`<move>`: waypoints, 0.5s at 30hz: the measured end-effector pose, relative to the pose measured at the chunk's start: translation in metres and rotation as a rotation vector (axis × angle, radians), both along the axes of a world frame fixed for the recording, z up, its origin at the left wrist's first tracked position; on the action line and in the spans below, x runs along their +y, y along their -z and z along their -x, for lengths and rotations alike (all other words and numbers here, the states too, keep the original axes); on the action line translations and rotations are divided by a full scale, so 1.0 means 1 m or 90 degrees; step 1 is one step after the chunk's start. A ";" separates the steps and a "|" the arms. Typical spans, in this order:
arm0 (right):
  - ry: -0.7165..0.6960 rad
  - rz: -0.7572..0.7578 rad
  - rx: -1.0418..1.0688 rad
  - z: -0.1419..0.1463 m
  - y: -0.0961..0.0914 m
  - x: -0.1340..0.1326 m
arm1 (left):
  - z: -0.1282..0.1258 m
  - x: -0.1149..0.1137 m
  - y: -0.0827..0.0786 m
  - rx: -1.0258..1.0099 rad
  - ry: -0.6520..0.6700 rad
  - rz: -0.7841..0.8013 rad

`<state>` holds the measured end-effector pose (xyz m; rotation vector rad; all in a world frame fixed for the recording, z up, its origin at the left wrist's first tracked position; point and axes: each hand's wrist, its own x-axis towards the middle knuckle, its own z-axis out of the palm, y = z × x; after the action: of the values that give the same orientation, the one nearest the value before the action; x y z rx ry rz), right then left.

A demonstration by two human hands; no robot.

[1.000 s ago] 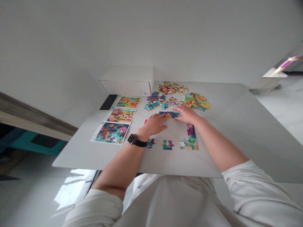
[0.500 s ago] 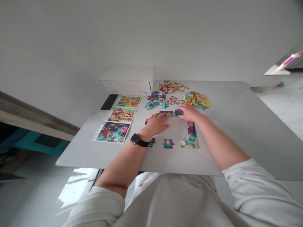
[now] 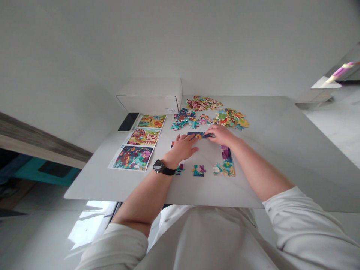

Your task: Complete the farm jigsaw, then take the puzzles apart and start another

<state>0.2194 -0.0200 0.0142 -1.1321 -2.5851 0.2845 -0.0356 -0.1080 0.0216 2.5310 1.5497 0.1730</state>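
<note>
My left hand (image 3: 184,147) lies flat with its fingers outstretched, the fingertips resting on the left part of a dark blue strip of joined puzzle pieces (image 3: 198,136). The fingers of my right hand (image 3: 221,134) are bent down on a dark blue puzzle piece (image 3: 208,135) at the strip's right end, partly covering it. Below the right hand lies a joined purple and teal corner section (image 3: 227,167). A teal and purple piece (image 3: 199,170) lies nearer the table's front edge. Other pieces (image 3: 180,169) show partly beside my left wrist.
Behind my hands lie piles of blue-teal pieces (image 3: 184,119), yellow-green pieces (image 3: 232,118) and red-pink pieces (image 3: 204,103). A white box (image 3: 149,103) stands against the wall. On the left are a picture sheet (image 3: 133,157) and a phone (image 3: 128,122).
My right hand has moved slightly left with its puzzle piece, closing the small gap to the dark blue strip. The left hand stays on the strip.
</note>
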 end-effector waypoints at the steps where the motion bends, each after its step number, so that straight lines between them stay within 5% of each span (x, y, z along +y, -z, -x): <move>1: 0.000 0.000 -0.005 0.000 0.000 0.000 | 0.000 0.000 -0.001 0.010 -0.001 0.003; 15: 0.000 0.018 -0.058 0.003 -0.005 -0.004 | 0.004 0.004 0.005 0.024 -0.013 0.000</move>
<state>0.2166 -0.0240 0.0193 -1.1803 -2.6679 0.2755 -0.0399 -0.1038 0.0165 2.5343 1.5893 0.1287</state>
